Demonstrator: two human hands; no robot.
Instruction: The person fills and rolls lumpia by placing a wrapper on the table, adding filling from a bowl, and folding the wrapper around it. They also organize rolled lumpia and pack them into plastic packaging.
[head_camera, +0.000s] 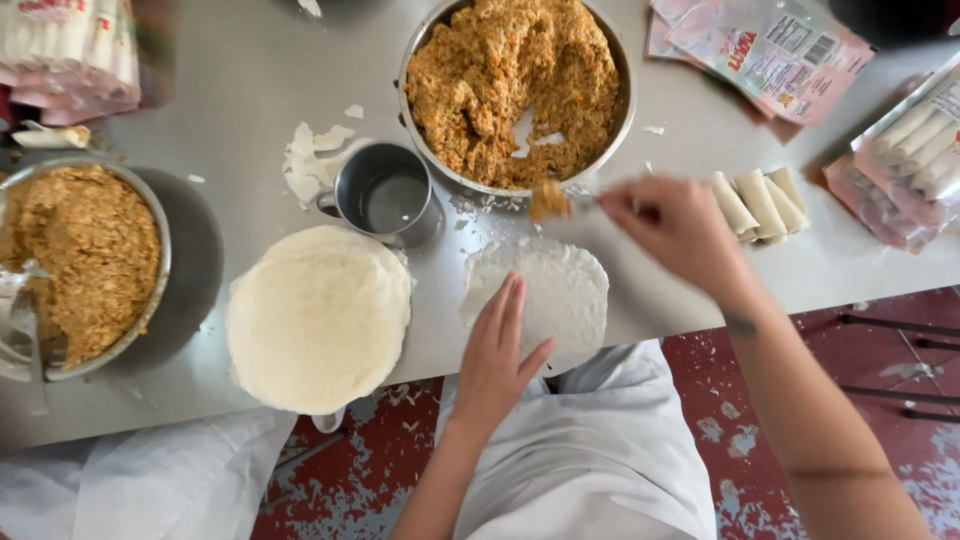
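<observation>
My left hand (497, 350) lies flat, fingers together, on the near edge of a single round white wrapper (560, 290) spread on the steel table (250, 90). My right hand (675, 225) is closed on a spoon handle, and the spoon (550, 200) carries a lump of orange-brown filling just above the wrapper's far edge. Right behind it stands a big metal bowl (425, 40) full of the same filling.
A stack of round wrappers (318, 318) sits left of my hand, with a small metal cup (385, 195) behind it. A second bowl of filling (85, 260) stands at far left. Three finished rolls (760, 203) lie at right, near packets of rolls (915, 150).
</observation>
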